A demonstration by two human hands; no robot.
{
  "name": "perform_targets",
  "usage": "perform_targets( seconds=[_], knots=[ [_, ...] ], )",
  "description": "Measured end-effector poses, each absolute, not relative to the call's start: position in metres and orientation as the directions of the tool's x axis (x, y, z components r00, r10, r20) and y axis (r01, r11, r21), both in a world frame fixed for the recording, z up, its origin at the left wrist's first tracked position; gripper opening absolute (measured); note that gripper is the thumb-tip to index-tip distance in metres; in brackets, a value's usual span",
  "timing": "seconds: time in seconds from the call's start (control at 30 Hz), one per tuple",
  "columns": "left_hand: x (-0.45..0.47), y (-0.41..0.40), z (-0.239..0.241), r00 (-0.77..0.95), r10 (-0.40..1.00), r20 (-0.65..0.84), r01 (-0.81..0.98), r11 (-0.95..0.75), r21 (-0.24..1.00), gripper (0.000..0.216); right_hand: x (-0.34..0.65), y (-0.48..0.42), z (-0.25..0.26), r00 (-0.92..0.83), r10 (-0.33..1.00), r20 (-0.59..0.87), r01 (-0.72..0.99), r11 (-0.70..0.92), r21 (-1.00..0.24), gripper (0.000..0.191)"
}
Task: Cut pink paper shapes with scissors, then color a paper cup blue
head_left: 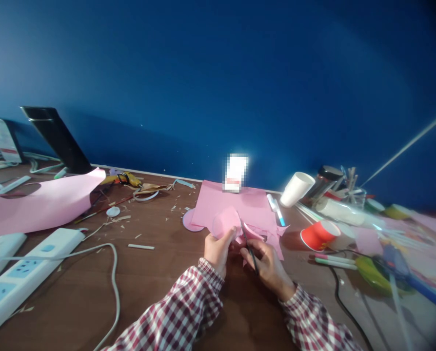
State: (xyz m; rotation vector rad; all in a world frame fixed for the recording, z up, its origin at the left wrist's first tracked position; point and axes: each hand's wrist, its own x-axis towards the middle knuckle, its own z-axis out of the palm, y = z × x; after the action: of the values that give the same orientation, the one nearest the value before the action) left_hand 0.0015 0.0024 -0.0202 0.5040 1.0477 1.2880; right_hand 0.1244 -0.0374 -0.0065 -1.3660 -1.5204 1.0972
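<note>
My left hand (218,248) pinches a rounded piece of pink paper (225,221) between thumb and fingers. Closed around a pair of dark scissors (250,251), my right hand (265,263) holds the blades against the right edge of that piece. A strip of pink paper curls away beside the blades. Behind both hands lies a larger pink sheet (212,197), with pink offcuts (274,239) at its right corner. A pink disc (191,220) with a purplish rim is partly under the sheet's left side.
A white marker (275,209), a white paper cup (297,189) and a red cup (319,235) stand or lie to the right. At left are a white power strip (38,268), its cable, a curved pink sheet (49,204) and a yellow glue gun (128,179). A blue wall (218,87) rises behind.
</note>
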Motion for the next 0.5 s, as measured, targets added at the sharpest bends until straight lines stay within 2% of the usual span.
perform_targets(
  seconds=[0.5],
  knots=[
    [0.002,0.002,-0.017,0.039,0.927,-0.372,-0.52,0.337,0.785,0.032,0.13,-0.034,-0.014,-0.136,0.991,-0.003,0.228,0.029,-0.973,0.023]
  ],
)
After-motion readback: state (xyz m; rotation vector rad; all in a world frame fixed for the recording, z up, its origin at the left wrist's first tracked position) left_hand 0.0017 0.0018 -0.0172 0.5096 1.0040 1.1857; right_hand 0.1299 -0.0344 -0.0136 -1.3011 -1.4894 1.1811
